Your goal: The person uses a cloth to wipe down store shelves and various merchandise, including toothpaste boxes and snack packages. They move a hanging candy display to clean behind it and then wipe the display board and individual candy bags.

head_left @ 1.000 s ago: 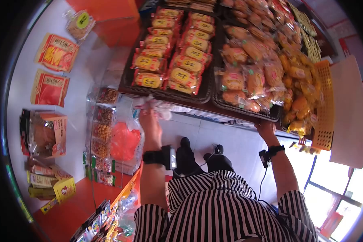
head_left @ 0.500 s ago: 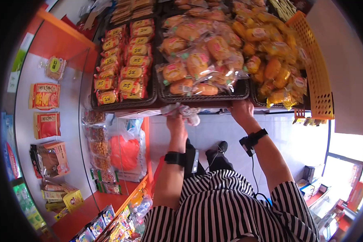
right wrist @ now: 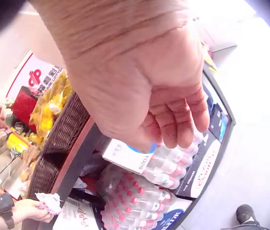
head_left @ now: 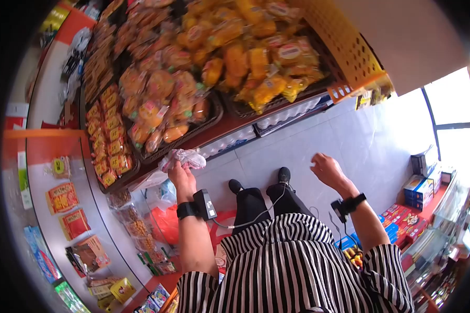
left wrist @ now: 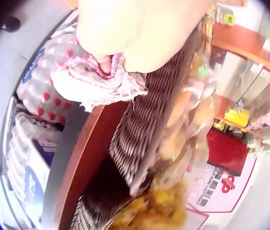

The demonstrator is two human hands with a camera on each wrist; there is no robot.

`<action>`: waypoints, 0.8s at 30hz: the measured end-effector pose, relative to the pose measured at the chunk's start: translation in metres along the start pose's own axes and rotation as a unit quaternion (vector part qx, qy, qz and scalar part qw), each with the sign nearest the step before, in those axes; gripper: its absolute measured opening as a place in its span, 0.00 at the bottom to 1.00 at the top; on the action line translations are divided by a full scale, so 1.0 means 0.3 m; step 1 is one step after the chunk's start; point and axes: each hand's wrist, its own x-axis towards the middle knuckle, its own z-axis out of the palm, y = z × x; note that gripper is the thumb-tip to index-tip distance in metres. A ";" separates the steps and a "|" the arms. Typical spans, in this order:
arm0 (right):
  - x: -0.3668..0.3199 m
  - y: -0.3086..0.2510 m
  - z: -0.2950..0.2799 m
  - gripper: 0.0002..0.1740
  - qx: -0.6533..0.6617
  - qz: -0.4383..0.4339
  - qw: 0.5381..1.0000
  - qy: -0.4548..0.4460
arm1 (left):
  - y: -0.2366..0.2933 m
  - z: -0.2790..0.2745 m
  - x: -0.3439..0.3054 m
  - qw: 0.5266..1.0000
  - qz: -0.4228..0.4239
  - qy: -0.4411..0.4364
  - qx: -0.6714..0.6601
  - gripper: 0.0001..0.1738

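My left hand (head_left: 183,180) grips a crumpled pink-and-white cloth (head_left: 184,159) at the front edge of the display shelf. In the left wrist view the cloth (left wrist: 96,81) bunches under the fingers beside the dark wicker basket (left wrist: 144,115) and the red-brown shelf edge (left wrist: 89,143). My right hand (head_left: 328,169) hangs in the air over the floor, apart from the shelf. Its fingers (right wrist: 173,120) are loosely curled with nothing in them, as the right wrist view shows.
Baskets hold wrapped buns (head_left: 159,104) and yellow-wrapped pastries (head_left: 261,57). A yellow perforated crate (head_left: 350,47) stands at the right end. Packs of bottles (right wrist: 135,201) sit beneath the shelf. Glass shelving with packaged snacks (head_left: 62,198) lines the left; boxes (head_left: 419,190) stand right.
The view has turned and shifted right along the shelf. My right hand has come away from the shelf edge into the air. The left hand keeps the cloth at the edge, further along the baskets.
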 end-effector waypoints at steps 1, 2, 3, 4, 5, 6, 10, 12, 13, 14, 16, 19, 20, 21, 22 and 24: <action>0.010 0.072 0.047 0.11 0.014 0.026 1.000 0.008 | -0.034 0.033 0.025 1.000 -0.002 0.013 -0.003 0.14; -0.051 0.114 0.037 0.11 0.019 0.034 0.999 0.016 | -0.048 0.071 -0.008 1.000 -0.014 0.018 -0.012 0.14; -0.097 0.147 0.035 0.11 0.029 0.065 0.997 0.015 | -0.084 0.099 -0.029 0.998 -0.025 -0.044 -0.022 0.23; -0.132 0.170 0.037 0.11 0.039 0.094 0.995 0.014 | -0.135 0.143 -0.042 0.997 -0.028 -0.074 0.000 0.23; -0.157 0.187 0.048 0.11 0.045 0.097 0.994 0.018 | -0.188 0.192 -0.051 0.994 -0.031 -0.103 0.021 0.22; -0.176 0.202 0.063 0.11 0.047 0.084 0.995 0.025 | -0.209 0.255 -0.117 0.987 0.013 -0.147 0.057 0.16; -0.164 0.201 0.102 0.11 0.075 0.051 0.996 0.026 | -0.267 0.511 -0.335 0.968 -0.043 -0.245 -0.011 0.09; -0.177 0.189 0.080 0.12 0.096 0.053 0.994 0.016 | -0.279 0.570 -0.387 0.958 -0.102 -0.249 -0.096 0.09; -0.189 0.202 0.071 0.12 0.098 0.055 0.994 0.021 | -0.291 0.556 -0.378 0.957 -0.102 -0.253 -0.094 0.09; -0.200 0.217 0.062 0.12 0.102 0.068 0.992 0.020 | -0.285 0.520 -0.360 0.960 -0.079 -0.263 -0.046 0.13; -0.191 0.275 0.080 0.12 0.101 0.080 0.991 0.032 | -0.256 0.452 -0.327 0.963 -0.029 -0.268 -0.024 0.19; -0.237 0.373 0.087 0.12 0.106 0.100 0.988 0.055 | -0.135 0.322 -0.337 0.980 0.113 -0.161 0.033 0.31; -0.252 0.394 0.084 0.12 0.099 0.116 0.987 0.056 | -0.097 0.276 -0.296 0.983 0.143 -0.106 0.047 0.36; -0.266 0.411 0.084 0.12 0.091 0.132 0.985 0.056 | -0.052 0.230 -0.261 0.982 0.148 -0.049 0.109 0.36; -0.243 0.431 0.112 0.13 0.097 0.134 0.985 0.054 | -0.034 0.193 -0.178 0.973 0.176 -0.049 0.144 0.33; -0.248 0.433 0.116 0.13 0.103 0.141 0.984 0.041 | -0.012 0.150 -0.079 0.961 0.205 -0.054 0.176 0.30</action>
